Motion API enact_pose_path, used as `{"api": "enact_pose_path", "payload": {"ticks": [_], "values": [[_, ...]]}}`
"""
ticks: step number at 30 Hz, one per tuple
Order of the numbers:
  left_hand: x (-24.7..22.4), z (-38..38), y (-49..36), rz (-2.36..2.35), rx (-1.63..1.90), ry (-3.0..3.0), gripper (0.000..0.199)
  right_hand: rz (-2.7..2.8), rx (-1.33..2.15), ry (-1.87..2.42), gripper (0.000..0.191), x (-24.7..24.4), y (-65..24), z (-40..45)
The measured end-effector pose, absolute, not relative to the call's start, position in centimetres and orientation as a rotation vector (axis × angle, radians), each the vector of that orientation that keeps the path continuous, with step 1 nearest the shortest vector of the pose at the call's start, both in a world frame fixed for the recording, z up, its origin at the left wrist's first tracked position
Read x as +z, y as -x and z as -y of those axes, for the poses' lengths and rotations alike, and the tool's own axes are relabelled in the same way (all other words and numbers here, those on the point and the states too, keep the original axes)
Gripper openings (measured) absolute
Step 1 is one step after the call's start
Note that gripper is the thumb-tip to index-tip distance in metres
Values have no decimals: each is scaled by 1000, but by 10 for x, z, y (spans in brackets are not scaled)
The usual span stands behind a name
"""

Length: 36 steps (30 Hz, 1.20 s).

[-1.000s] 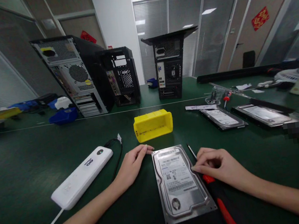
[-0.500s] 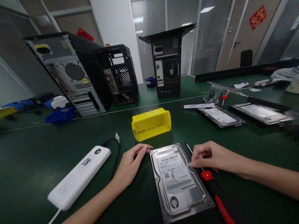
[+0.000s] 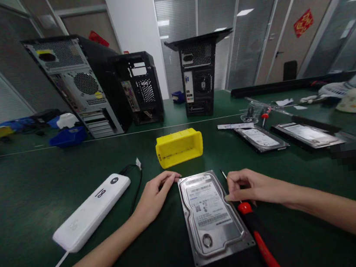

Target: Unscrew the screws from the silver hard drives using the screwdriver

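A silver hard drive (image 3: 208, 217) with a white label lies flat on the green table (image 3: 142, 261). At its upper left corner, my left hand (image 3: 156, 193) touches the edge with its fingertips, the fingers bent and close together. My right hand (image 3: 246, 187) is closed at the drive's right edge, thumb and fingers pinched beside the rim; whatever is between them is too small to make out. Under and beside that hand lies a red and black screwdriver (image 3: 254, 224), its shaft partly hidden by the fingers. Behind the drive a yellow bin (image 3: 180, 147) rests on its side, opening towards me.
On the left is a white power bank (image 3: 92, 212) with cables. Two more hard drives (image 3: 260, 138) (image 3: 306, 134) lie at the right. Computer cases (image 3: 84, 84) (image 3: 141, 88) (image 3: 199, 76) and a blue bin (image 3: 68, 137) stand further back.
The view has shifted slightly, moving the background a little to the left. Both hands, the hard drive and the screwdriver keep their places.
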<state>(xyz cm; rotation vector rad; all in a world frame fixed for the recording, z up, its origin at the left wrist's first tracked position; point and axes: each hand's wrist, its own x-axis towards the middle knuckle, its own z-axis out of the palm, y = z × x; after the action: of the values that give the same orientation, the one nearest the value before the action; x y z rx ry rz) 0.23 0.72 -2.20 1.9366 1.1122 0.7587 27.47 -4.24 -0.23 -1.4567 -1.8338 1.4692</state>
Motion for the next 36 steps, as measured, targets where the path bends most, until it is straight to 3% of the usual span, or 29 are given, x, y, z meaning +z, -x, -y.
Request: {"api": "enact_pose_path", "payload": {"ticks": [13,23,31,36], "values": [[-21,-7,-1,-1115,739,-1959,31,1878,1589,1377,36,3,-282,39],[-19,-7,-2,-1124,734,-1954,30,2088,815,1408,26,-15,-286,64],[-20,-6,-3,-1140,728,-1968,30,2486,441,1440,24,3,-289,69],[-19,-5,-3,-1126,706,-1981,31,2586,422,1408,23,12,-289,65]]}}
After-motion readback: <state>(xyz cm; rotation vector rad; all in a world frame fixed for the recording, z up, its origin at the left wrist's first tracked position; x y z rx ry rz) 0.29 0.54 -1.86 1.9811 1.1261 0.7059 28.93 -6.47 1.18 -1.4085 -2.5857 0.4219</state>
